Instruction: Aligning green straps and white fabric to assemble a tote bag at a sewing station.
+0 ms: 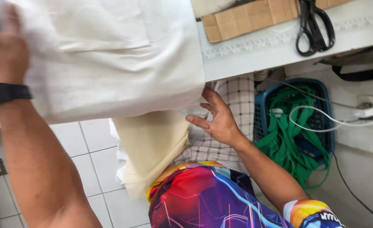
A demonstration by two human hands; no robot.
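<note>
Quick count: 2 hands, left (2, 48) & right (218, 118). There was 1 watch (5, 93), 1 pr of scissors (314, 26), 1 cardboard piece (249, 17), 1 blue basket (262, 109), 1 wall socket (370, 110) w/ 1 plug (365, 112). Cream cloth: 2 pcs, one up top (114, 55), one hanging (152, 147).

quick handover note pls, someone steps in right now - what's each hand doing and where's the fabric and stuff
Left hand: flat on top of the cream fabric, at its far left end, fingers open, not gripping.
Right hand: open, below the table edge, fingertips at the fabric's hanging lower corner.
Cream fabric: draped over the table, hanging off the front edge; a yellower piece hangs under it over the lap.
Black scissors: lie shut and untouched on the table, partly on a piece of cardboard.
Blue basket of green straps: on the floor to the right.
Done: fabric laid out. Left: no cut visible.
</note>
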